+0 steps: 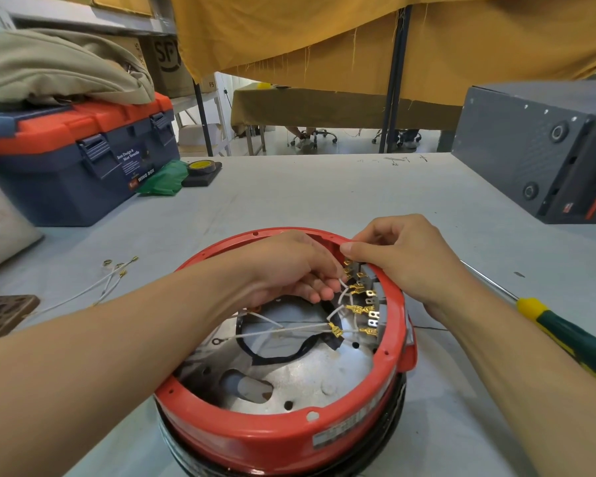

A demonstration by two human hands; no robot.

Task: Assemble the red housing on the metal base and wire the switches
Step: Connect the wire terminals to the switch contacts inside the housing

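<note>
The round red housing (pixel 351 432) sits over the silver metal base (pixel 310 376) at the table's near edge. Switch terminals (pixel 370 304) line its inner right wall, several with white wires and brass connectors (pixel 355 308) plugged on. My left hand (pixel 289 270) reaches inside and pinches a white wire (pixel 342 287) by the upper terminals. My right hand (pixel 406 259) rests over the red rim at the top right, thumb and fingers closed at the top brass connector (pixel 348 262). One loose brass connector (pixel 335 330) hangs on a wire over the base.
Spare white wires (pixel 107 280) lie on the table to the left. A green and yellow screwdriver (pixel 565 335) lies to the right. A blue and orange toolbox (pixel 73 160) and tape roll (pixel 202 165) stand at the back left, a grey box (pixel 537 149) at the back right.
</note>
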